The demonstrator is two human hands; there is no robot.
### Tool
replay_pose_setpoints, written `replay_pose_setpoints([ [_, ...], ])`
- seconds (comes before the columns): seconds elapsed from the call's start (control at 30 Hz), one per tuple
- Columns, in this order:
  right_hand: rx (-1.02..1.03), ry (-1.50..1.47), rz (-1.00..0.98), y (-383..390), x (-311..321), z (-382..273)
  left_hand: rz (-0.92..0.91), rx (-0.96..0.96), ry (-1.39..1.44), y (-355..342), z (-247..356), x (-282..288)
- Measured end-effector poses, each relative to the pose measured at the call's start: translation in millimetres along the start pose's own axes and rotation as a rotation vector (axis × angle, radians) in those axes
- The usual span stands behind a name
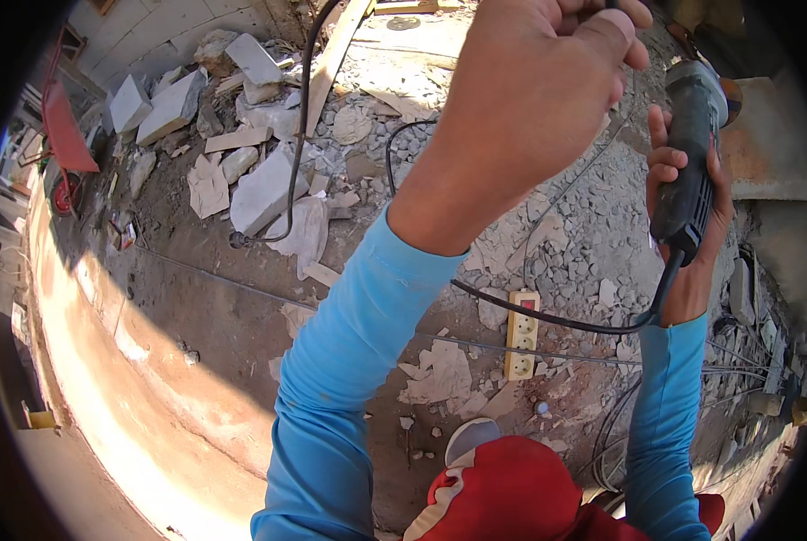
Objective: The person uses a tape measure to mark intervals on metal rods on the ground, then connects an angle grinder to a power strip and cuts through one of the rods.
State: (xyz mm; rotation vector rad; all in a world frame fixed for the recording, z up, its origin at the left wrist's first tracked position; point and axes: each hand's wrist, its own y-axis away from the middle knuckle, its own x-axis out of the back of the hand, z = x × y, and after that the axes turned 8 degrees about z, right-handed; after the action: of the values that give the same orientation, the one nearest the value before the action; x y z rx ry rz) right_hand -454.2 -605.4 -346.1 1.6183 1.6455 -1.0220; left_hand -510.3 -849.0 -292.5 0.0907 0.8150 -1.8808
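My right hand [683,180] is wrapped around the black body of an angle grinder [687,162], whose grey metal head points up at the upper right. The grinder's black power cord [557,317] runs from its lower end leftward and passes behind my left forearm. My left hand [570,54], raised at the top edge, has its fingers curled closed. A dark bit at those fingertips looks like the cord; the top edge cuts it off. Another stretch of cord comes down from the top edge to a black plug [238,240] over the rubble at left.
A cream power strip [522,335] with a red switch lies on gravel below the cord. Broken concrete blocks [174,106] are heaped at the upper left, near a red wheelbarrow [68,126]. A thin grey cable [232,281] crosses the ground. My red-clad leg [512,491] is below.
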Motion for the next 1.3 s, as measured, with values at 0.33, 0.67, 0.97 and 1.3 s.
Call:
replay_pose_setpoints([
  [0.33,-0.049,0.244,0.336,213.0,58.2,-27.7,-0.020,0.062,-0.587,164.6,-114.1,-143.8],
  [0.67,-0.073,0.276,0.339,267.5,60.4,-86.2,-0.113,0.607,-1.194,266.8,-101.6,-53.5],
  [0.97,-0.059,0.324,0.240,275.3,15.2,-130.7,-0.088,0.258,-1.944,298.6,-132.8,131.0],
  [1.3,-0.044,0.565,0.320,282.6,18.6,-152.4,-0.485,0.725,-2.062,267.4,-151.9,175.8],
])
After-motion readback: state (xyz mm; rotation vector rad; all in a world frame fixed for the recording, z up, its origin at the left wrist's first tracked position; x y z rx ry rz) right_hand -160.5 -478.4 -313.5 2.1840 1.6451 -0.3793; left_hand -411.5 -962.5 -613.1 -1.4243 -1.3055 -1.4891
